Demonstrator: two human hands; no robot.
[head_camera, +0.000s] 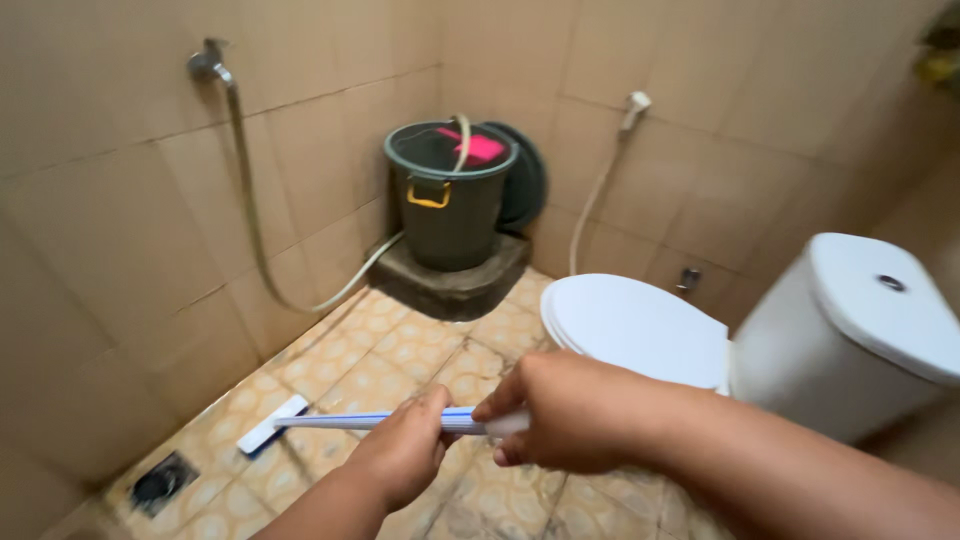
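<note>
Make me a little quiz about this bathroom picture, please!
1. True or false: both hands, the left hand and the right hand, grip the long blue-and-white brush handle.
2. Where does the white flat brush head rest? A) on the closed white toilet lid B) on the patterned beige floor tiles C) inside the dark green plastic bucket
3. Fill in: the pale hose runs from the metal wall tap into the ____.

Key: 1 true; 2 B; 3 bucket.
</note>
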